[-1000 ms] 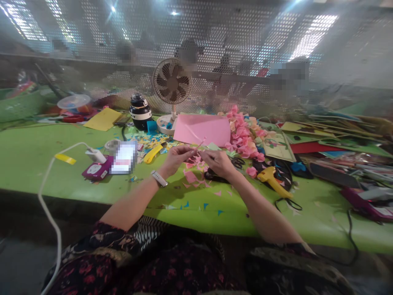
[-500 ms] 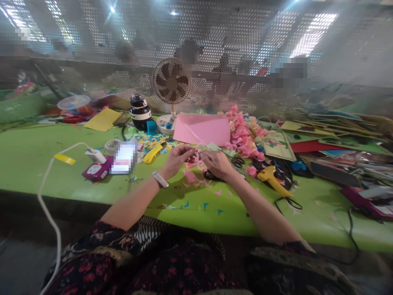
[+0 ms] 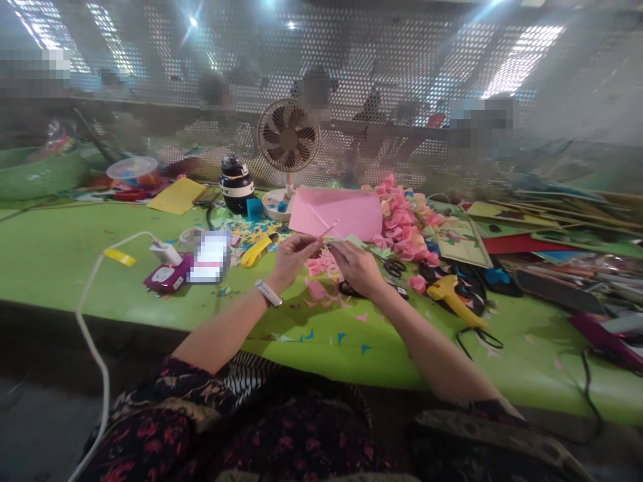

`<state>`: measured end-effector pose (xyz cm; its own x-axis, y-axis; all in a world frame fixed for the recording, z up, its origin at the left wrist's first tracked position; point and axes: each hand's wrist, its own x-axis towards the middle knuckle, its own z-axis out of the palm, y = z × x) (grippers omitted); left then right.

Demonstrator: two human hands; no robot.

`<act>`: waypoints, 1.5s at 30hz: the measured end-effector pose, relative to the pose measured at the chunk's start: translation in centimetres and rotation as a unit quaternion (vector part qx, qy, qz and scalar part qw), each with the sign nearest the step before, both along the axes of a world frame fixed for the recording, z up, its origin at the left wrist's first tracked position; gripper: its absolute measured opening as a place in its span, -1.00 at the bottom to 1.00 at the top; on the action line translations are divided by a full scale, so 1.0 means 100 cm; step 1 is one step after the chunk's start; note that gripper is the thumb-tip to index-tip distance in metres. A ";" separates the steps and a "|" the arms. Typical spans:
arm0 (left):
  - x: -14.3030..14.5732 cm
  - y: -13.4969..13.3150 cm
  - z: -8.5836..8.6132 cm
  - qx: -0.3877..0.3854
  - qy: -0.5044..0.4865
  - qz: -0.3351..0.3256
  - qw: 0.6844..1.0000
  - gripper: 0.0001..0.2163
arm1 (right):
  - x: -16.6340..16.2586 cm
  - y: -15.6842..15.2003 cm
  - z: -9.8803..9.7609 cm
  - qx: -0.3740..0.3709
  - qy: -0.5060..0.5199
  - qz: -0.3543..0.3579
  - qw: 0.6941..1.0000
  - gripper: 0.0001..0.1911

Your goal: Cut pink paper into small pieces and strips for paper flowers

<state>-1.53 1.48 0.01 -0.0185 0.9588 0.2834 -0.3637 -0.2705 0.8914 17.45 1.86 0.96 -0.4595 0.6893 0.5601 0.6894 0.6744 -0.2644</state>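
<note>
In the head view, both hands met over the green worktop (image 3: 75,244), fingertips just beside each other. The left hand (image 3: 293,261) had its thumb and forefinger pinched together on what looked like a thin pink strip (image 3: 330,229). The right hand (image 3: 359,268) was curled, its fingertips close to the strip's lower end; whether they gripped anything could not be told.

The strip stuck out beyond the fingertips, its long axis slanting away from the person and toward the right, with the free end against the view of a pink sheet (image 3: 346,204). Its near end lay at the left fingertips, so the left hand was the nearer one, while the free end leaned across toward the right hand's side.

Below the hands lay pink scraps (image 3: 316,290). Scissors (image 3: 394,268) lay just beyond the right hand, near a heap of pink paper pieces (image 3: 399,214), with a yellow glue gun (image 3: 455,301) further right. A yellow cutter (image 3: 256,251) lay left of the left hand.
</note>
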 end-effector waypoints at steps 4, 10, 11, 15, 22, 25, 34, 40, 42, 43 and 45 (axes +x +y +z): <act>-0.001 0.003 -0.003 -0.001 0.000 0.002 1.000 -0.59 | 0.001 0.004 0.000 -0.014 0.024 0.033 0.999 -0.59; -0.004 0.007 -0.006 -0.025 0.001 -0.017 1.000 -0.59 | 0.000 0.008 0.001 -0.049 0.068 0.105 0.991 -0.62; -0.004 0.008 -0.006 -0.027 -0.002 -0.018 0.999 -0.59 | 0.000 0.007 0.001 -0.053 0.074 0.109 0.990 -0.62; -0.003 0.008 -0.006 -0.019 -0.020 0.011 1.000 -0.60 | -0.005 0.003 -0.002 -0.046 0.087 0.079 0.992 -0.66; -0.002 0.008 -0.004 -0.033 -0.026 0.018 0.999 -0.53 | -0.006 0.005 -0.008 -0.030 0.085 0.075 0.993 -0.68; -0.002 0.008 -0.005 -0.048 -0.016 -0.004 0.999 -0.52 | -0.004 0.008 -0.008 -0.037 0.081 0.084 0.992 -0.68; -0.001 0.005 -0.002 -0.007 -0.004 0.038 0.999 -0.53 | -0.013 0.000 -0.010 -0.031 0.049 0.018 0.998 -0.73; -0.002 0.005 -0.002 -0.016 -0.003 0.012 1.000 -0.56 | -0.006 0.006 -0.004 -0.047 0.103 0.052 0.992 -0.70; -0.003 0.006 -0.003 -0.024 -0.009 0.004 1.000 -0.57 | -0.004 0.007 -0.002 -0.054 0.106 0.068 0.991 -0.69; -0.003 0.006 -0.003 -0.030 -0.014 -0.001 0.999 -0.57 | -0.003 0.007 -0.001 -0.058 0.106 0.075 0.990 -0.69; -0.003 0.006 -0.003 -0.038 -0.021 -0.010 0.999 -0.57 | -0.003 0.006 0.000 -0.064 0.103 0.085 0.989 -0.69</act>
